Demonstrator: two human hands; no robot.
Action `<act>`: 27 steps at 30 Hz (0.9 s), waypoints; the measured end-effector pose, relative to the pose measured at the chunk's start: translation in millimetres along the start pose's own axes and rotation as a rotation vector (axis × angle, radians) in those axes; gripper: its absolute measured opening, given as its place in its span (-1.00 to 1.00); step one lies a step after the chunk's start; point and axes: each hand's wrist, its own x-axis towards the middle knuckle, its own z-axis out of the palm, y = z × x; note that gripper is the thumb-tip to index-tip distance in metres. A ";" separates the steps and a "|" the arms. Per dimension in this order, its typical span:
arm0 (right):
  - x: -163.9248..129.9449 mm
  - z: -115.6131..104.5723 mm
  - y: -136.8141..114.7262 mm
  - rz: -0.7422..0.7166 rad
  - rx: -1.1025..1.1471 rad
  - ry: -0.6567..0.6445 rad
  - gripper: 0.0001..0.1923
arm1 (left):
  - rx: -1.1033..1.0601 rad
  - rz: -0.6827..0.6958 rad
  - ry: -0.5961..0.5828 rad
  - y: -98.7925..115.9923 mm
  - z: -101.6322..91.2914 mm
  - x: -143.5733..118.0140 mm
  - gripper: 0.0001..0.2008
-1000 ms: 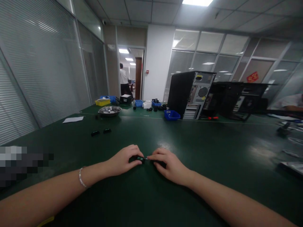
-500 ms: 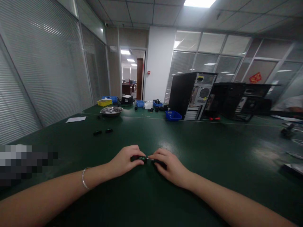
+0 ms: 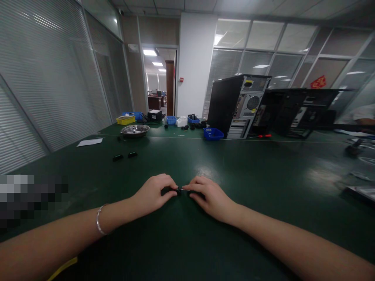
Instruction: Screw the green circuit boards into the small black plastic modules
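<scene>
My left hand pinches a small black electronic part between thumb and forefinger, low over the green table. Fingers cover most of that part. My right hand is closed round a thin screwdriver, its metal shaft pointing left at the part. The dark handle is mostly hidden under my palm. Whether the tip touches the part I cannot tell. Farther off to the left lie two similar small black parts, one nearer and one just right of it.
A round metal dish holding small pieces stands at the back left, near a yellow bin and white paper. Behind a blue bin rises a black computer tower. A red-handled tool lies beside it. A person's sleeve shows far right.
The view has tipped downward slightly, so the scene sits higher. The part has turned in my left fingers; its green face no longer shows. A yellow edge appears at the bottom left.
</scene>
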 end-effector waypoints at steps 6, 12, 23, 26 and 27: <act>3.9 2.7 -0.9 0.038 0.027 0.037 -0.69 | -0.065 -0.014 0.019 0.8 0.2 -0.3 -0.91; 5.1 3.4 -0.8 0.066 0.074 0.076 -0.68 | -0.142 -0.045 0.084 1.7 0.4 2.4 -0.93; 6.9 4.4 -0.9 0.049 0.159 0.127 -0.69 | -0.186 -0.099 0.150 5.1 0.3 3.1 -0.91; 7.0 4.0 -1.5 0.040 0.181 0.142 -0.70 | -0.184 -0.106 0.137 6.4 0.2 4.0 -0.92; 6.8 3.4 -1.3 0.038 0.188 0.151 -0.70 | -0.182 -0.107 0.130 6.6 -0.1 4.3 -0.91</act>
